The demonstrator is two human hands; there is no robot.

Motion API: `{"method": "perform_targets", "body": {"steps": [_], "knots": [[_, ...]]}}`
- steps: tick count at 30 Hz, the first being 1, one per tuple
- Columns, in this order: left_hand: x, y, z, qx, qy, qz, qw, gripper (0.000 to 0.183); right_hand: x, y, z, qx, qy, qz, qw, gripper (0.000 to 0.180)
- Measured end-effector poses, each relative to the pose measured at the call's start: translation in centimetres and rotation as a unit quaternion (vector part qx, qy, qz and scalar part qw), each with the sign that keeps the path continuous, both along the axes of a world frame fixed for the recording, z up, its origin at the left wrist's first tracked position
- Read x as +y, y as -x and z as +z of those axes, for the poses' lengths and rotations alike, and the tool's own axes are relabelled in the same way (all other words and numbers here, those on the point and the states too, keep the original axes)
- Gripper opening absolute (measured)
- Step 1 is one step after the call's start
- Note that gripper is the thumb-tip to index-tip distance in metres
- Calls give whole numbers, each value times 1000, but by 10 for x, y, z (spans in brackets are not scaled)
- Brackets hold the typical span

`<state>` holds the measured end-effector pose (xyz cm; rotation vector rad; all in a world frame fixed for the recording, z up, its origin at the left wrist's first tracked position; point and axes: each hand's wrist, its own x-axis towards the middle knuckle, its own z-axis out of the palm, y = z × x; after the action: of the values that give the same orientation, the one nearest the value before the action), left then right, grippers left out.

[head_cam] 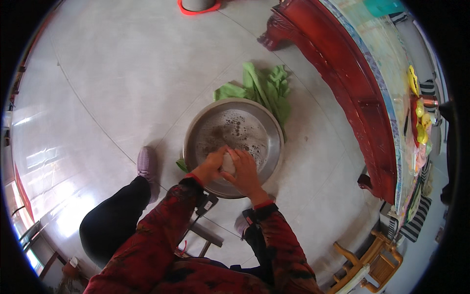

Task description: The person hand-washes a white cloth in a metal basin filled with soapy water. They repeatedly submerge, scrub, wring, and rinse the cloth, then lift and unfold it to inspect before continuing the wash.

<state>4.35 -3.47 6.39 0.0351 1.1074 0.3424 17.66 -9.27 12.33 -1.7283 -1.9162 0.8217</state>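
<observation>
A round metal basin (273, 161) stands on the floor between my feet, with sudsy water (253, 128) in it. Over its near part, my left hand (213, 163) and my right hand (244, 171) hold a pale, rounded object (228, 164) between them. What this object is cannot be told, as the fingers cover much of it. A green cloth (257, 82) lies bunched on the floor against the basin's far side, and a small green piece (181, 165) shows at the basin's left edge.
A dark red carved wooden table (352, 84) with a patterned cover curves along the right, bearing yellow items (422, 128). At the lower right is a wooden chair (382, 261). A grey container with a red base (198, 5) stands at the top. A stool-like frame (205, 235) is below the basin.
</observation>
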Motion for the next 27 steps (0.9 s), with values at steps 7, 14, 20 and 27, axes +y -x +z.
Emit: {"method": "perform_targets", "body": {"steps": [7, 14, 20, 27], "knots": [[11, 12, 11, -160, 105, -59, 980, 49, 9, -15, -7, 63, 69, -38, 995, 49], [31, 46, -9, 185, -440, -436, 763, 28, 82, -132, -3, -259, -85, 45, 961, 41], [32, 71, -17, 264, -595, -546, 527, 20, 73, -154, -18, -399, -31, 111, 910, 38], [27, 70, -15, 301, -582, -530, 538, 21, -21, -122, -28, -505, 73, 43, 859, 45]]}}
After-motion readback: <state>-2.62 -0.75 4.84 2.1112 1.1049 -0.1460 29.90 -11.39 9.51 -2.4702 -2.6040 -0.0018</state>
